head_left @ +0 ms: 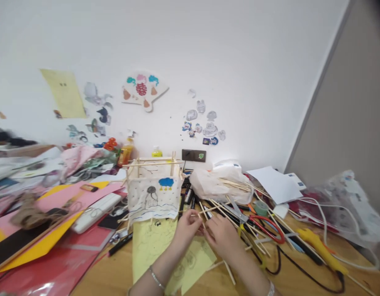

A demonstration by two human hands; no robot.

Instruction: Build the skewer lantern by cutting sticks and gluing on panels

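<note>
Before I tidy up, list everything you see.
Posted sheet: one, yellow, left
Fan cutout: one, white, wall
Small cutouts: many, mixed, wall
Socket panel: one, dark, wall
Panelled frame: one, white, centre
Bottles: two, yellow, behind frame
Papers: many, mixed, left
Pens: several, dark, centre
Sheets: two-plus, yellow, lower centre
Sticks: many, pale, centre right
Scissors: one, red-handled, right
Tape roll: one, green, right
Glue gun: one, yellow, right
Plastic bags: two, whitish, right
Other clutter: uncountable, mixed, throughout
Left hand: one, bare, centre
Right hand: one, bare, centre
</note>
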